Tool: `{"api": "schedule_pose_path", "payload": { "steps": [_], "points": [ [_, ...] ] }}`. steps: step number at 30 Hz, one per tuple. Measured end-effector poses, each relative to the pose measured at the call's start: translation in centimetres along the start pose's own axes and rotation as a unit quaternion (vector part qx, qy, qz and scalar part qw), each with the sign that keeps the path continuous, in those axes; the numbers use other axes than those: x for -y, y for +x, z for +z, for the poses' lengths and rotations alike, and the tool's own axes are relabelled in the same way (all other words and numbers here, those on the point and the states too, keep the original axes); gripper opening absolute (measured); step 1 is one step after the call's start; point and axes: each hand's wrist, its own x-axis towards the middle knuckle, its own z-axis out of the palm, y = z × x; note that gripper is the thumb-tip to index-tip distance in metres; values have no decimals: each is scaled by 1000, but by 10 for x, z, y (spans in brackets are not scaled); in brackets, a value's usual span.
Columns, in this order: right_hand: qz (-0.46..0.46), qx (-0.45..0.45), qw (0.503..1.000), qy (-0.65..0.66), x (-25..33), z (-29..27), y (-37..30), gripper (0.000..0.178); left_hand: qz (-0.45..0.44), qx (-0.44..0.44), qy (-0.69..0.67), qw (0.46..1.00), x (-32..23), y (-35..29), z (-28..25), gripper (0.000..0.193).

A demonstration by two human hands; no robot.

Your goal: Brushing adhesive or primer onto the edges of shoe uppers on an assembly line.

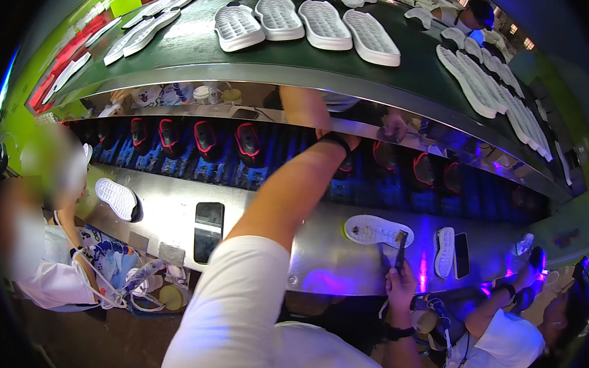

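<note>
My right hand (400, 287) is closed around the dark handle of a small brush (401, 248). The brush's head overlaps the right end of a white shoe sole (365, 229) lying on the metal bench; I cannot tell whether its bristles touch. Dark smudges mark the middle of that sole. My left arm, in a white sleeve, stretches forward over the bench. At its end my left hand (350, 142), past a black wristband, is beside a dark shoe upper (344, 165) on the roller conveyor. Its fingers are hidden, so what it touches does not show.
Along the roller conveyor (226, 166) stand several dark, red-edged uppers (247, 141). Above it, a green belt (185, 52) carries white soles (325, 23). Two phones (208, 231) (461, 255) and other soles (115, 198) (444, 252) lie on the bench. Co-workers sit at both sides; another's arm (303, 106) reaches in opposite.
</note>
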Motion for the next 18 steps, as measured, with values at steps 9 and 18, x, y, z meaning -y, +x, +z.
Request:
{"api": "schedule_pose_path", "payload": {
  "steps": [9,18],
  "points": [
    [26,25,999,27,16,-8,-3,39,49,-37,42,997,17,-41,-23,47],
    [-10,51,999,0,7,-22,3,42,112,-51,-25,992,97,-30,-61,49]
  ]
}}
